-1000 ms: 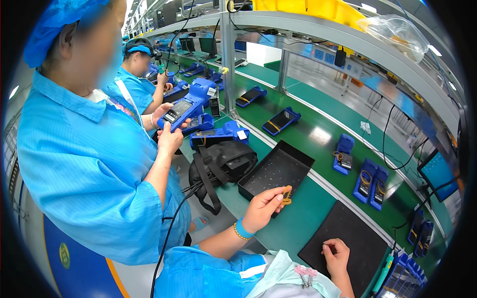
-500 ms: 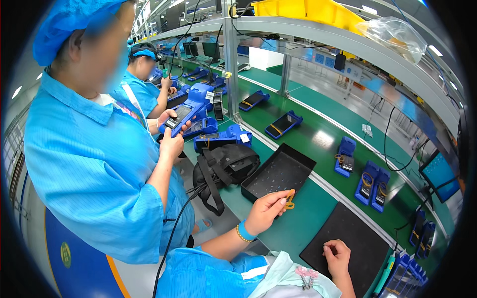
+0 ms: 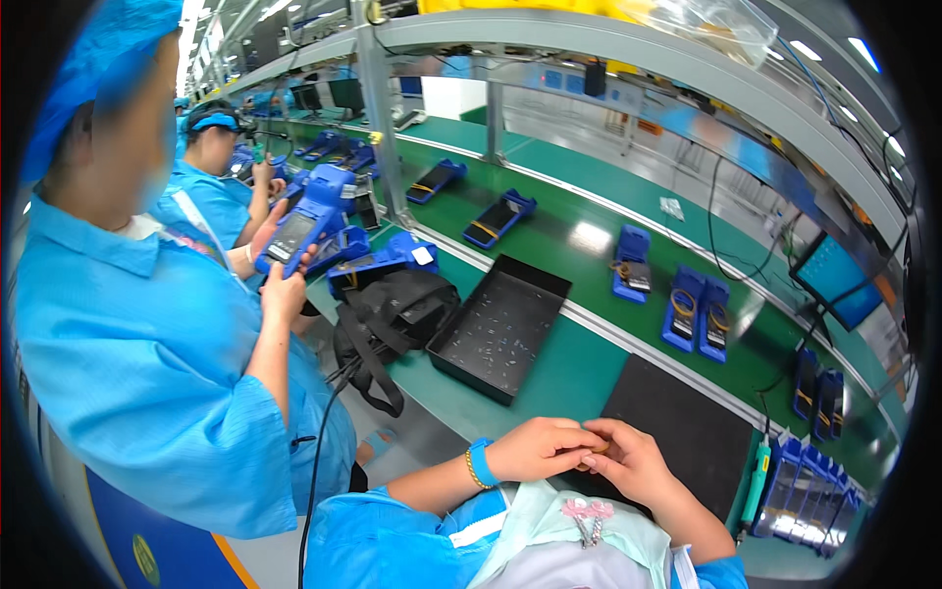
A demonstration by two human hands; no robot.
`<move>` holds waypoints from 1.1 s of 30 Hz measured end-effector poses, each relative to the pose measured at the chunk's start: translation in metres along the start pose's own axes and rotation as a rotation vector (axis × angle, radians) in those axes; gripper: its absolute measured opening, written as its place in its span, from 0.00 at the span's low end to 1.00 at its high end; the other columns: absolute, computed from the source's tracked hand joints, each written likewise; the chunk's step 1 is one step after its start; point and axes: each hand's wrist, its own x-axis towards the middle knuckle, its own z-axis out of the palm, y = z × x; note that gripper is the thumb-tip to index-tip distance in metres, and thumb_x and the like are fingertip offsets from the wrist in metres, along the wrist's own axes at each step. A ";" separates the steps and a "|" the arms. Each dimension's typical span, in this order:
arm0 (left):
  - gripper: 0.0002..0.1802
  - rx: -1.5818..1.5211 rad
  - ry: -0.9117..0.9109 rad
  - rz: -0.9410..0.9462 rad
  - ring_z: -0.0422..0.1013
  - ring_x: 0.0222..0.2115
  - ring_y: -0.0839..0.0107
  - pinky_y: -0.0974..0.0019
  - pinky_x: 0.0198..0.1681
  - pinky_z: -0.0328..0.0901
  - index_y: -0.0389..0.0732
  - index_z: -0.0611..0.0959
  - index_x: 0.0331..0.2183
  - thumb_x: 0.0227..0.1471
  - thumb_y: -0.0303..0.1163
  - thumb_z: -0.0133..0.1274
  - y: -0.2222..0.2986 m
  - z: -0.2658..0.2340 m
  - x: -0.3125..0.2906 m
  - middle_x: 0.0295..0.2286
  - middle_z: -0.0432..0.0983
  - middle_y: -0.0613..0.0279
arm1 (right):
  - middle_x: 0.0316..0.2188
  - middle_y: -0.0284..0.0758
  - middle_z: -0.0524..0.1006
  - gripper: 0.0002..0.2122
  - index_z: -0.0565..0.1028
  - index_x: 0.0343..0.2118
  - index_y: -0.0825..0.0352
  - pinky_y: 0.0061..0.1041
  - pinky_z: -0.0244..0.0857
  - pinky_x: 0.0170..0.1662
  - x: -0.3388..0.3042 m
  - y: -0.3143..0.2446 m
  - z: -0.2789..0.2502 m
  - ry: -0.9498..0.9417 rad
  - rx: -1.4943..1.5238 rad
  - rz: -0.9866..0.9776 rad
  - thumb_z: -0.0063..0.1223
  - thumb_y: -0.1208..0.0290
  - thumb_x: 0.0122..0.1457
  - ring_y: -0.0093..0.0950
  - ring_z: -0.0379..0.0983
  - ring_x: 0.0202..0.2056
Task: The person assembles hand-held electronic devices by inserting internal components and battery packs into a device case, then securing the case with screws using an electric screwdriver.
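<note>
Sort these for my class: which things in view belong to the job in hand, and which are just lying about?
Seemingly in the job:
left hand and right hand, close together
small brownish thing, mostly hidden between them
black mat
perhaps the blue devices

Apparently just lying about:
black bag
black tray, untouched
green tool, untouched

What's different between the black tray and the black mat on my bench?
The black tray has raised walls, while the black mat is flat. The tray has small bits scattered inside; the mat shows a plain surface, partly hidden by your right hand. Both are black and rest on the green bench.
</note>
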 end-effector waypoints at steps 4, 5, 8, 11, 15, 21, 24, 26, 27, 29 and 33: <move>0.17 0.064 -0.025 -0.087 0.72 0.28 0.71 0.67 0.33 0.69 0.43 0.81 0.49 0.57 0.32 0.58 -0.006 -0.009 -0.006 0.29 0.75 0.61 | 0.34 0.38 0.80 0.13 0.76 0.46 0.72 0.22 0.77 0.36 0.007 0.007 0.002 0.090 -0.156 0.027 0.56 0.86 0.57 0.26 0.81 0.32; 0.17 0.042 -0.017 -0.137 0.71 0.27 0.73 0.68 0.32 0.68 0.42 0.80 0.49 0.57 0.32 0.58 -0.009 -0.009 -0.008 0.28 0.74 0.62 | 0.34 0.38 0.80 0.13 0.76 0.45 0.73 0.22 0.77 0.36 0.007 0.018 -0.001 0.107 -0.102 0.050 0.55 0.87 0.57 0.25 0.81 0.31; 0.16 0.001 0.022 -0.185 0.70 0.27 0.76 0.70 0.33 0.68 0.40 0.78 0.48 0.57 0.32 0.59 -0.024 -0.005 -0.014 0.27 0.72 0.65 | 0.32 0.37 0.79 0.12 0.76 0.44 0.74 0.22 0.76 0.35 0.003 0.041 -0.002 0.108 -0.046 0.097 0.54 0.90 0.56 0.25 0.81 0.30; 0.15 -0.070 0.052 -0.231 0.71 0.28 0.75 0.70 0.33 0.69 0.39 0.79 0.46 0.58 0.31 0.59 -0.043 0.008 -0.017 0.29 0.74 0.63 | 0.30 0.37 0.80 0.08 0.77 0.42 0.73 0.22 0.75 0.32 0.003 0.064 -0.003 0.174 0.075 0.188 0.54 0.85 0.60 0.25 0.80 0.29; 0.11 -0.062 0.098 -0.174 0.73 0.31 0.72 0.69 0.35 0.69 0.38 0.80 0.43 0.59 0.31 0.57 -0.050 0.007 -0.017 0.33 0.75 0.60 | 0.31 0.41 0.80 0.06 0.75 0.41 0.74 0.22 0.73 0.27 0.010 0.073 -0.010 0.244 0.264 0.149 0.49 0.78 0.66 0.26 0.78 0.25; 0.10 -0.022 0.053 -0.131 0.72 0.33 0.72 0.68 0.35 0.68 0.39 0.79 0.43 0.60 0.31 0.55 -0.046 0.001 -0.015 0.33 0.74 0.62 | 0.33 0.41 0.80 0.09 0.74 0.41 0.73 0.22 0.73 0.27 0.013 0.070 -0.013 0.345 0.551 0.155 0.47 0.71 0.68 0.27 0.77 0.25; 0.11 -0.047 0.034 -0.092 0.70 0.31 0.73 0.69 0.35 0.67 0.39 0.79 0.44 0.61 0.32 0.55 -0.046 0.002 -0.016 0.32 0.72 0.63 | 0.33 0.41 0.80 0.09 0.74 0.41 0.72 0.22 0.73 0.27 0.013 0.068 -0.015 0.347 0.573 0.162 0.48 0.70 0.68 0.26 0.78 0.25; 0.11 -0.039 0.006 -0.101 0.68 0.30 0.74 0.69 0.33 0.66 0.39 0.79 0.43 0.60 0.32 0.56 -0.046 0.002 -0.016 0.30 0.70 0.64 | 0.33 0.41 0.80 0.09 0.74 0.41 0.72 0.22 0.73 0.27 0.014 0.067 -0.015 0.345 0.580 0.168 0.48 0.70 0.68 0.26 0.78 0.25; 0.11 -0.043 0.001 -0.100 0.68 0.30 0.74 0.69 0.33 0.66 0.39 0.79 0.43 0.60 0.32 0.56 -0.046 0.002 -0.016 0.30 0.70 0.64 | 0.32 0.41 0.80 0.09 0.74 0.41 0.72 0.22 0.73 0.27 0.014 0.066 -0.014 0.342 0.568 0.177 0.48 0.71 0.68 0.26 0.78 0.25; 0.11 -0.037 0.008 -0.088 0.67 0.29 0.74 0.70 0.33 0.65 0.39 0.79 0.43 0.60 0.32 0.56 -0.045 0.002 -0.016 0.30 0.69 0.64 | 0.32 0.40 0.80 0.09 0.75 0.41 0.72 0.22 0.73 0.28 0.013 0.065 -0.013 0.346 0.557 0.186 0.48 0.71 0.68 0.26 0.78 0.26; 0.12 -0.035 -0.002 -0.133 0.69 0.28 0.72 0.68 0.33 0.66 0.39 0.79 0.43 0.59 0.33 0.56 -0.046 0.003 -0.017 0.31 0.72 0.62 | 0.30 0.40 0.79 0.08 0.75 0.40 0.72 0.21 0.72 0.27 0.014 0.064 -0.010 0.339 0.523 0.182 0.48 0.71 0.68 0.26 0.77 0.25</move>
